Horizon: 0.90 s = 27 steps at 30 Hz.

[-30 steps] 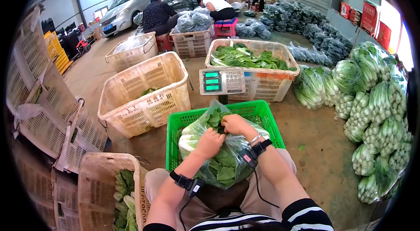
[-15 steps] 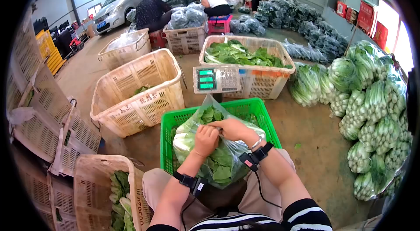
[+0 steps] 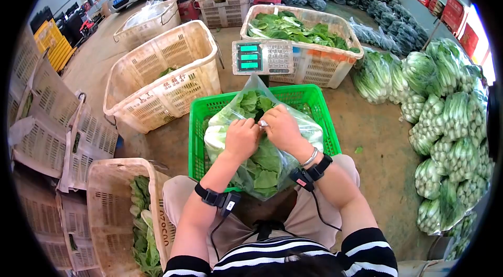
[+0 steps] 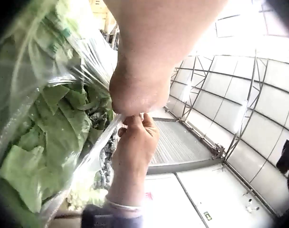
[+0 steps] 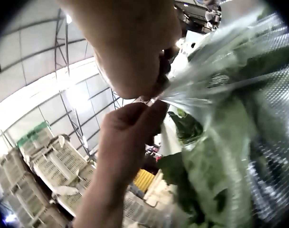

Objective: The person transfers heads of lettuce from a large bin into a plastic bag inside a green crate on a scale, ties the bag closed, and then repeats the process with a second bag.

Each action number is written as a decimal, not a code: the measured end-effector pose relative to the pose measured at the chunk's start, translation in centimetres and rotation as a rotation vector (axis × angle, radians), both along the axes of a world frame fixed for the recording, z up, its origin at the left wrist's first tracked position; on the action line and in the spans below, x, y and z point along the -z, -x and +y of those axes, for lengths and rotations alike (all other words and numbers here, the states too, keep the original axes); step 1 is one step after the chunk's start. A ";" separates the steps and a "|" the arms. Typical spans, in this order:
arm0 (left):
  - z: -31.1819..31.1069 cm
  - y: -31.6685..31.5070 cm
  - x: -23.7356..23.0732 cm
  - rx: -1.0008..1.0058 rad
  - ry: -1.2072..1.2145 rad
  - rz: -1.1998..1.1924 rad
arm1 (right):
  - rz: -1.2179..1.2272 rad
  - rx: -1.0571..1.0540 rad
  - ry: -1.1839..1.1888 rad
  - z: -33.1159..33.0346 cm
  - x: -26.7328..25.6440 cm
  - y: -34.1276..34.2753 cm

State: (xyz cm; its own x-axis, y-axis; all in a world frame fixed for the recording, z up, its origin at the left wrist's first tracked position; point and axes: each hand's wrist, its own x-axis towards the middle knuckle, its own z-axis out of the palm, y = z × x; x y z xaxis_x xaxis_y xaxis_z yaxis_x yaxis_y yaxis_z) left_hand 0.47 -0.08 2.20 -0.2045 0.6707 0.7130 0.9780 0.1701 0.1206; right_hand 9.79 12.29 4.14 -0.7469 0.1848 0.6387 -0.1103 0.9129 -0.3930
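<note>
A clear plastic bag (image 3: 285,154) full of leafy greens (image 3: 260,172) sits in the green crate (image 3: 327,135) between the person's knees. My left hand (image 3: 242,138) and right hand (image 3: 283,129) meet over the top of the bag, both with fingers curled round its gathered plastic. In the left wrist view, stretched plastic runs from the bag to the left hand (image 4: 139,90). The right wrist view shows the bag's plastic (image 5: 182,90) drawn together in folds where the fingertips of both hands meet.
A digital scale display (image 3: 263,57) stands just beyond the green crate. Pale crates hold greens at the back (image 3: 335,67) and lower left (image 3: 123,164); another large crate (image 3: 183,93) stands left. Bagged greens (image 3: 445,135) are piled at right, and stacked crates (image 3: 52,135) line the left.
The head view has tipped downward, so the scene sits higher. The hands stay together at the bag's top, and the right hand has turned, its fingers now pointing more upward.
</note>
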 end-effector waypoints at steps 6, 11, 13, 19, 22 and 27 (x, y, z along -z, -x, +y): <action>0.2 2.0 2.7 0.097 0.128 -0.469 | 0.009 0.230 -0.182 1.6 2.4 1.3; -1.2 1.7 4.9 -0.029 0.247 -0.478 | -0.288 0.278 -0.051 4.1 6.2 1.6; -1.7 2.0 4.8 0.007 0.302 -0.501 | -0.268 0.226 -0.036 3.9 5.5 0.8; -1.3 2.9 4.6 0.464 0.111 -1.402 | -0.041 -0.140 0.021 0.7 2.5 -0.4; -1.7 2.0 3.2 0.541 0.028 -1.990 | -0.117 -0.185 0.803 -0.1 2.8 0.0; -2.0 2.2 2.3 0.448 0.169 -1.703 | -0.581 -0.386 1.694 2.6 2.6 2.8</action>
